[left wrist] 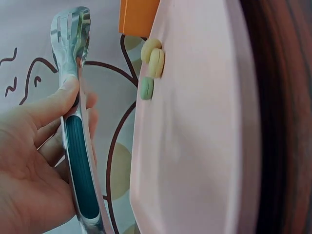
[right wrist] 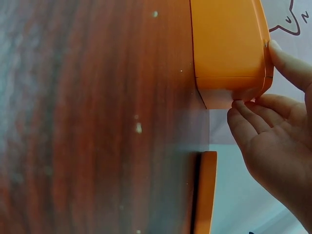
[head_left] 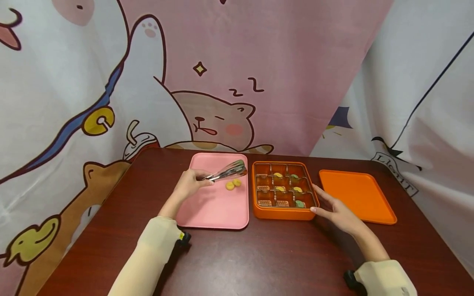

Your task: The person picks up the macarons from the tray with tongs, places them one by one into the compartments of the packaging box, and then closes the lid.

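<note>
My left hand (head_left: 192, 183) grips metal tongs (head_left: 226, 172) above the pink tray (head_left: 207, 209). In the left wrist view the tongs have a teal handle inset and a slotted head. Two yellow macarons (head_left: 233, 184) lie on the tray, with a green macaron (left wrist: 146, 88) near them. Whether the tongs' tips pinch anything is unclear. To the right stands an orange box (head_left: 283, 213) with a divided clear insert, where several yellow and green macarons sit in compartments. My right hand (head_left: 338, 211) touches the box's right side with extended fingers, its thumb at the front right corner.
A flat orange tray (head_left: 357, 197) lies right of the box, close to my right hand. Everything stands on a dark brown wooden table (head_left: 259, 263). Behind it hangs a cartoon-printed curtain (head_left: 296, 82).
</note>
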Demonstrator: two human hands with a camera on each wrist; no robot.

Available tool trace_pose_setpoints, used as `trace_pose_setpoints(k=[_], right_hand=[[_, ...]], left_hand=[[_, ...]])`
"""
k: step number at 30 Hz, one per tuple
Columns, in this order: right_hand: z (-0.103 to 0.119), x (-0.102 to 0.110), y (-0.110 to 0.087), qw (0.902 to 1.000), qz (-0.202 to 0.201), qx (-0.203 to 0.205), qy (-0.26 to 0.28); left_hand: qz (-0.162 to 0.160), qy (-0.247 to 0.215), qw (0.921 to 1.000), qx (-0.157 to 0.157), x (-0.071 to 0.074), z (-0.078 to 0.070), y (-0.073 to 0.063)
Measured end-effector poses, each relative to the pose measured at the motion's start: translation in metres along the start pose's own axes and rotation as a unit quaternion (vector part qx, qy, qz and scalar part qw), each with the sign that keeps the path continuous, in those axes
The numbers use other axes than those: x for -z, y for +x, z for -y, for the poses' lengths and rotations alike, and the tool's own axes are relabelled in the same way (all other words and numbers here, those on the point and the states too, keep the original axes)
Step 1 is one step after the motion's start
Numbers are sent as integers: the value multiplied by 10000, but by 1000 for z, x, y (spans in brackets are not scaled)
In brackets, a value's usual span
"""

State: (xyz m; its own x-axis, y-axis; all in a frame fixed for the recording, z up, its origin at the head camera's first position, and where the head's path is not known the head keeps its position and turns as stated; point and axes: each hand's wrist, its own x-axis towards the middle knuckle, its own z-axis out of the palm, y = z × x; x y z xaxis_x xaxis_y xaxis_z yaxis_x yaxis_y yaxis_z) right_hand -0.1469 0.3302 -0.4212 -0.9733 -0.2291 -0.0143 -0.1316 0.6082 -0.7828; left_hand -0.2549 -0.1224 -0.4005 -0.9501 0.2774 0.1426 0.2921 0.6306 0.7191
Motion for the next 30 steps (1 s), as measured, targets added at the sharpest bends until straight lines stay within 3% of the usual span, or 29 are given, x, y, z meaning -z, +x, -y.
trace_pose_setpoints(k=[22, 30], right_hand=[[1, 0, 1, 10000, 22, -28, 75], [1, 0, 1, 9999, 29, 5, -124]], left_hand=[[434, -463, 9977, -254, -26, -34, 7], [544, -491, 9966, -376, -38, -43, 8]])
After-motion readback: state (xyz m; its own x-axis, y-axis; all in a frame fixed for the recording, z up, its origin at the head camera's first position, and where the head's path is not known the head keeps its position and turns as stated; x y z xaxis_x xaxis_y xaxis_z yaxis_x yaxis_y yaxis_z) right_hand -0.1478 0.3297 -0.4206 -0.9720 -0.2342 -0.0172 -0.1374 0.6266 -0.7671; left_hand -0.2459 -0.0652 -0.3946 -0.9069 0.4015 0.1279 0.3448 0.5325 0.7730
